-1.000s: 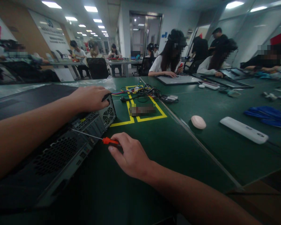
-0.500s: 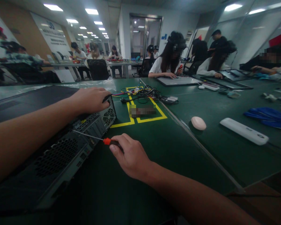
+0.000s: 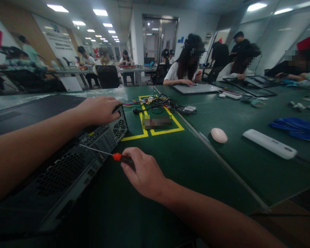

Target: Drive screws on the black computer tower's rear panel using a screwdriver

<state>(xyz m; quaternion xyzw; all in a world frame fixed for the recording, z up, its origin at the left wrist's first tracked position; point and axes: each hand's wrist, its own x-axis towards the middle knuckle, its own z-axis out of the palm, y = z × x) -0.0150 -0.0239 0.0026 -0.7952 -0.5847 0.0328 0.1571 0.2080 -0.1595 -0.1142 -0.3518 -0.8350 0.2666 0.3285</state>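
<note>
A black desktop computer case (image 3: 67, 162) lies on its side on the green table (image 3: 186, 162), its rear panel with a fan grille facing me. My left hand (image 3: 99, 109) rests on the case's top far corner, fingers curled over the edge. My right hand (image 3: 144, 174) grips a screwdriver (image 3: 111, 155) with a red and black handle. Its thin metal shaft points left, with the tip against the case's rear panel.
A yellow taped rectangle (image 3: 155, 130) holds a tangle of cables (image 3: 157, 101). A pink oval object (image 3: 218, 135), a white bar-shaped device (image 3: 270, 143) and blue cloth (image 3: 294, 124) lie to the right. Several people sit at the tables behind.
My right hand's fingers have shifted slightly along the screwdriver handle, as if turning it. The left hand and the case have stayed put.
</note>
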